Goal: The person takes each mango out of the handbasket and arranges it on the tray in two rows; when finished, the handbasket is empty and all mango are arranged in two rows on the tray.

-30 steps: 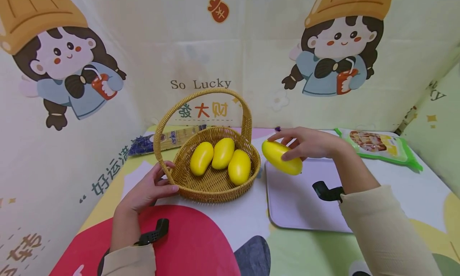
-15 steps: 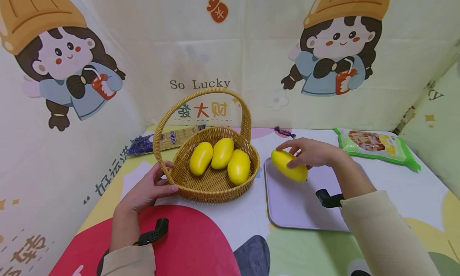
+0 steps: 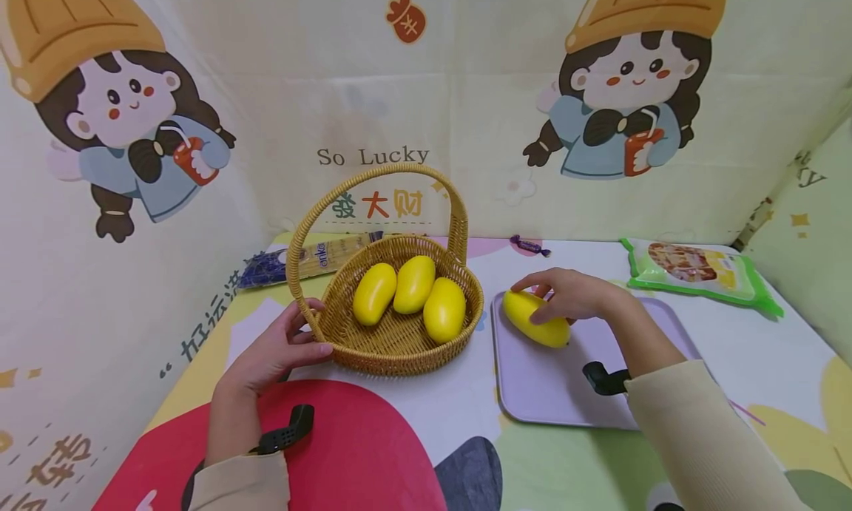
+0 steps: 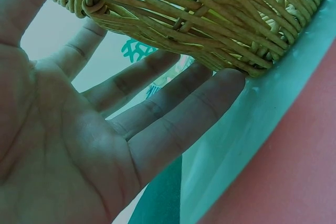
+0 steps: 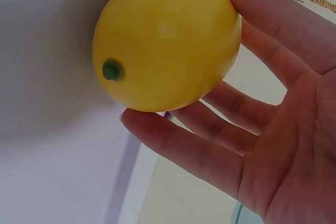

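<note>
Your right hand (image 3: 574,295) pinches a yellow mango (image 3: 530,326) over the tray (image 3: 552,396); your left hand (image 3: 276,352), fingers extended, touches the basket (image 3: 393,364).
The basket holds three other mangoes (image 3: 415,284); its handle crosses a packet (image 3: 333,254) behind. A candy (image 3: 530,245) and green-edged bag (image 3: 699,271) lie beyond the tray. Your right forearm hides part of the tray; mango-to-tray contact is unclear.

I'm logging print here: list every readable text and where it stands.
"So Lucky": back wall
"發大财": back wall
"好运满": left wall, slanted
"转": left wall
"ank", last letter unclear: blue-ended packet
"y": right wall, rest blurred
Too small or unclear: green-edged packet, candy, red pouch sign
</note>
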The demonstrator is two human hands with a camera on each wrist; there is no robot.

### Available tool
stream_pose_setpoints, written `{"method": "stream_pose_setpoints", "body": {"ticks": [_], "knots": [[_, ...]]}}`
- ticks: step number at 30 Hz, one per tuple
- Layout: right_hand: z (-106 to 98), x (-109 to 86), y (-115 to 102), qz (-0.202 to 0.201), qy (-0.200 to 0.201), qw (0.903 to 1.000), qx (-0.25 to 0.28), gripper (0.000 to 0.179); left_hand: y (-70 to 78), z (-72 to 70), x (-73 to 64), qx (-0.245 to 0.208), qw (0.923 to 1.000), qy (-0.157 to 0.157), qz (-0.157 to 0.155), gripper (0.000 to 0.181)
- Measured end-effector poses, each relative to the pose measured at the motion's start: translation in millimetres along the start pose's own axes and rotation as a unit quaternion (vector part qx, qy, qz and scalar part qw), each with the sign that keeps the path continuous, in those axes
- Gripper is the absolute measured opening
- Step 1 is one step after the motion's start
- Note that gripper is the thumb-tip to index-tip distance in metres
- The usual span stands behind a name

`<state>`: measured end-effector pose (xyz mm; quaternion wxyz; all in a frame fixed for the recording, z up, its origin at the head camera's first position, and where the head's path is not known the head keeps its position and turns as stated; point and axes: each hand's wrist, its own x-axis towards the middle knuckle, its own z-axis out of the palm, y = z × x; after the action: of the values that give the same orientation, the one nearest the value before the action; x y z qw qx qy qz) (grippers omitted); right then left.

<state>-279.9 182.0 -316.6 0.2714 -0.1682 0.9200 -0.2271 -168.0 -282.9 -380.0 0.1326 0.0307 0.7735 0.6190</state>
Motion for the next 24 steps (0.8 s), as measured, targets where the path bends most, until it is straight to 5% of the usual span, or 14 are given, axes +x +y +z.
{"method": "stream_pose_setpoints", "body": {"ticks": [24], "knots": [[-2.9,-1.2,-5.7,-0.011,-0.004,0.9998,-0.015,0.064,-2.5,-0.5,1.6,-0.01,0.9999,-0.001,0.005,0.071]]}}
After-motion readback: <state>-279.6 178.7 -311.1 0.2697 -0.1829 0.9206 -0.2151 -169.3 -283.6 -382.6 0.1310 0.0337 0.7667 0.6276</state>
